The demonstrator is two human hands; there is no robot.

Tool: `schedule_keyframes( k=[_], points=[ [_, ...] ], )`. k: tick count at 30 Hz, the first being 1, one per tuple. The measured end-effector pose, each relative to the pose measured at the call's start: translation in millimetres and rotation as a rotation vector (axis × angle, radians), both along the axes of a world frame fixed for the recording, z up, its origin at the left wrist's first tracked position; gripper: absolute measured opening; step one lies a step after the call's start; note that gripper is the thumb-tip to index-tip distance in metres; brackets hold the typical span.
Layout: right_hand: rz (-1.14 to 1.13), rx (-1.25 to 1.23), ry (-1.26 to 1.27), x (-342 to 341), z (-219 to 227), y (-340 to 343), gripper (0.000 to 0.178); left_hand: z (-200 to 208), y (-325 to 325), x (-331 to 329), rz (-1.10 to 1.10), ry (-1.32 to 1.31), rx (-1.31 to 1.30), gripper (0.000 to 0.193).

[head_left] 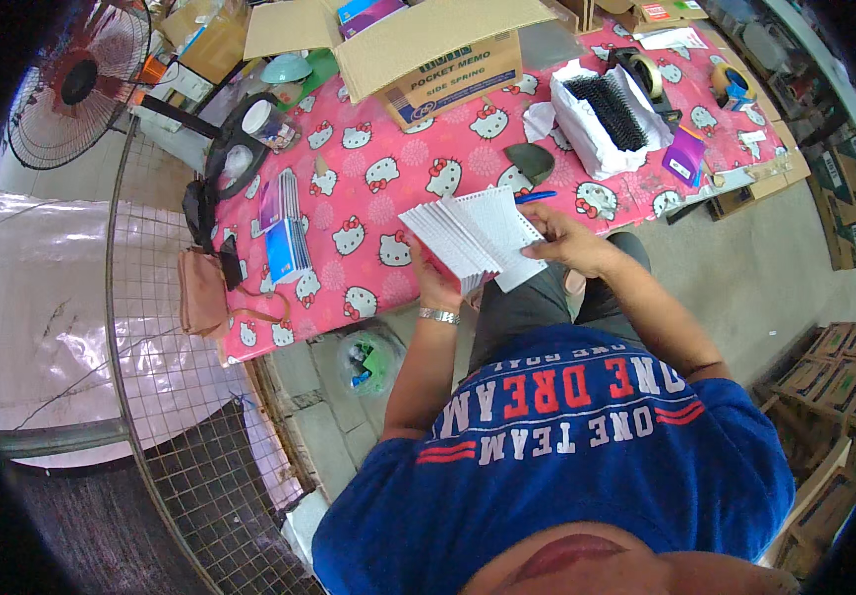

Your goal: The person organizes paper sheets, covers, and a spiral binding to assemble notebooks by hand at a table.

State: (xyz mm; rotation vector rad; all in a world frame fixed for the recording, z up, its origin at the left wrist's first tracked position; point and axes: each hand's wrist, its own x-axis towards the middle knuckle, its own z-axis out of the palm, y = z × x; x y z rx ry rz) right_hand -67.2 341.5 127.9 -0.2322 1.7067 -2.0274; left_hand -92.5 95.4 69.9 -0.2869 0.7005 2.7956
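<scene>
Over the table's near edge, my left hand (434, 280) is closed around a fanned stack of small white paper pads (451, 243) with punched edges. My right hand (569, 243) pinches the right-hand edge of the sheets (515, 230) at that end of the stack. A silver watch (439, 315) circles my left wrist. Just beyond my right hand lies a blue pen (535, 196), partly beside the paper. Behind it rests a dark green curved piece (530, 163). Several small notebooks (287, 243) with blue and purple covers form a row left of my hands.
Black spiral coils (607, 111) fill a paper-lined box at the back right, near a purple notebook (684, 155) and a tape dispenser (646, 74). An open cardboard box (456, 84) stands at the back. A fan (79, 81) and brown pouch (202, 290) are left.
</scene>
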Motion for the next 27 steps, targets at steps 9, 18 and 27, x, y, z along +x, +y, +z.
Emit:
schedule_keyframes(
  k=[9,18,27],
  points=[
    [-0.055,0.242,0.054,-32,-12,5,0.061,22,-60,3,-0.315,0.067,-0.061,0.060],
    [-0.102,-0.207,-0.427,-24,-74,-45,0.046,0,-60,-28,-0.587,-0.256,-0.336,0.048],
    [-0.266,0.151,-0.063,-19,-106,-49,0.044,2,-39,-22,-0.367,-0.231,-0.420,0.063]
  ],
)
